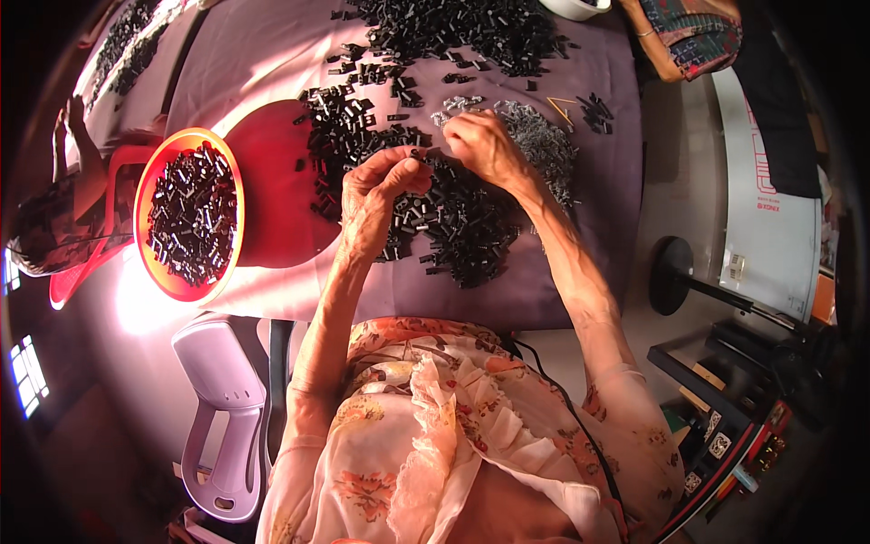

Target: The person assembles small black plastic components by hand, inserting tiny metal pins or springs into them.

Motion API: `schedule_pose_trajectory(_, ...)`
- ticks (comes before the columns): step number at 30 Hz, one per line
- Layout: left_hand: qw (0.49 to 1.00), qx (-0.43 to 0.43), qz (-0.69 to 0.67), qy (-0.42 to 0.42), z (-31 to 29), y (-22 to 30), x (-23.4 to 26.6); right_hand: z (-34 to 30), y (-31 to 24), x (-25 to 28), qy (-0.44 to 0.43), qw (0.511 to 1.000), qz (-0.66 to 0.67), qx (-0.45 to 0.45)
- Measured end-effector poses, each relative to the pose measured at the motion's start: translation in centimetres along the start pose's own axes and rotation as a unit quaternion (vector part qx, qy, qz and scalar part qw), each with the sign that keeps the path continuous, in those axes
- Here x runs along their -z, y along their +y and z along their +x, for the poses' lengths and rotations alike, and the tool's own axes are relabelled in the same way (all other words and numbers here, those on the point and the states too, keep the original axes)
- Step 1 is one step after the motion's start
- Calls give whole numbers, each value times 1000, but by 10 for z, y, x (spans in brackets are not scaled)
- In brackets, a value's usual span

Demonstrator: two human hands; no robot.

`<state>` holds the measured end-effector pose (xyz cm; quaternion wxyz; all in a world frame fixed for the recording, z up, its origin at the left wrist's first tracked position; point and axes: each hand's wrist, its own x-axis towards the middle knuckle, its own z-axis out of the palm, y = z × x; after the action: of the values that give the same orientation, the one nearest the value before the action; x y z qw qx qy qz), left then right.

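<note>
My left hand (385,181) is closed, thumb against fingers, pinching a small black piece (414,155) just above the table. Close beside it on the right, my right hand (485,143) is curled with its fingertips turned down; what they hold, if anything, is hidden. Beneath both hands spreads a heap of small black tube-like pieces (467,236). A pile of small grey, metal-looking parts (542,145) lies under and to the right of my right wrist. More black pieces (340,127) are strewn to the left of my left hand.
An orange-red basin (240,218) full of black pieces stands at the table's left edge. The cloth-covered table (598,227) bears another black heap (462,32) at the far side. Another person's arm (654,41) shows at far right. A lilac plastic chair (222,381) stands lower left.
</note>
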<state>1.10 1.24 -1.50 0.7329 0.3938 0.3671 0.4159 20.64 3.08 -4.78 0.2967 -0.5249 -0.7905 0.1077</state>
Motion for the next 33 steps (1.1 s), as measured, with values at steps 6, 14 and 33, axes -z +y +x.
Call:
schedule_pose_trajectory(6, 1000, -2, 9, -21, 2, 0, -5, -1, -29, 39, 4, 957, 254, -138)
schedule_pose_trajectory(14, 990, -18, 128, -54, 1, -3, -16, 3, -61, 61, -48, 975, 204, -70)
schedule_pose_trajectory(33, 996, 32, 82, -15, -20, -9, -9, 14, -24, 18, -123, 936, 266, -194)
